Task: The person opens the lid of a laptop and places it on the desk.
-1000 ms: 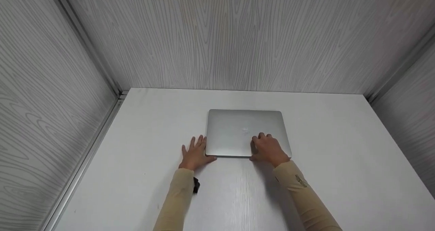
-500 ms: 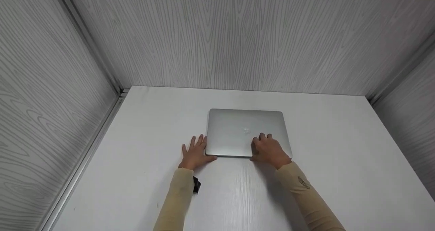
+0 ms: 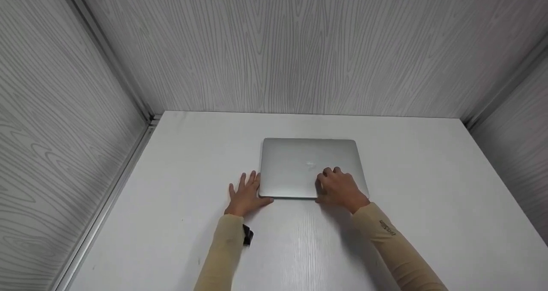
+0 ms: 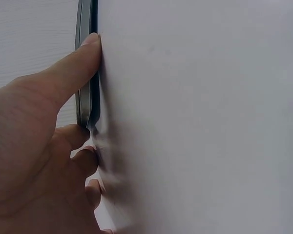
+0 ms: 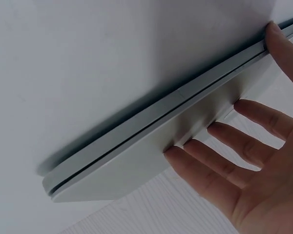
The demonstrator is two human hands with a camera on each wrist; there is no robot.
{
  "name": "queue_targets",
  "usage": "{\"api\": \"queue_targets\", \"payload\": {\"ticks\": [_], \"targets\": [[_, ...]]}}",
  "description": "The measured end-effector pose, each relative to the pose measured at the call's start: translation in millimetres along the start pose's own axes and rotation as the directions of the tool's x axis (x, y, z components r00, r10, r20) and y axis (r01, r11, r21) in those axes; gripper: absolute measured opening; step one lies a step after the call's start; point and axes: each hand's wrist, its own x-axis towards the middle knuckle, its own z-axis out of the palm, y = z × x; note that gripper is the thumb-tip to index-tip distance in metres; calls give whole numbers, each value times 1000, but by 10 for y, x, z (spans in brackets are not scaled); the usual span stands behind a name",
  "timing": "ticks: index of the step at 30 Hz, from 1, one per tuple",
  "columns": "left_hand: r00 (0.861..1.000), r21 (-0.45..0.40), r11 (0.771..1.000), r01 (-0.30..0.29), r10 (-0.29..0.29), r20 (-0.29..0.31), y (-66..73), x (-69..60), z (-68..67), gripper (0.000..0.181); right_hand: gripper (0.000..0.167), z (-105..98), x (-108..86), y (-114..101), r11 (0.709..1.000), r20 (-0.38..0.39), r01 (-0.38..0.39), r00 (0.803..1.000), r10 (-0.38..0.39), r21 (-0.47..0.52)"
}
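Silver laptop [image 3: 291, 167] meets right fingers [image 5: 241, 143] the head view partly hides.

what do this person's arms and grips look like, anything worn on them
The left sleeve and right sleeve are long and tan. A small black object shows beside the left cuff, and dark lettering, too small to read surely, marks the right sleeve. The left grip and right grip are bare, without gloves.

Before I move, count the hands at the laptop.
2: the left hand at the near left corner of the laptop, and the right hand across its near edge, right of centre. No others show.
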Motion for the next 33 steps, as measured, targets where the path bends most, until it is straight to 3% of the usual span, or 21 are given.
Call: {"api": "queue_targets", "payload": {"ticks": [6, 21, 25, 29, 33], "targets": [[1000, 20, 1000, 5, -5, 14, -17, -3, 8, 93, 60, 28, -4, -14, 1000, -56, 5, 998, -5, -8], [1000, 98, 995, 2, -5, 26, -29, 34, 32, 92, 58, 24, -12, 4, 1000, -76, 5, 997, -4, 9], [1000, 122, 992, 2, -6, 26, -27, 28, 33, 92, 57, 26, -41, 12, 998, -147, 48, 988, -52, -31], [999, 177, 984, 22, -26, 24, 12, -29, 35, 88, 52, 64, -76, 12, 992, -218, 92, 970, -110, -91], [997, 244, 969, 40, -54, 53, 106, -175, 61, 86, 47, 90, -100, 15, 988, -236, 104, 963, -130, -117]]}}
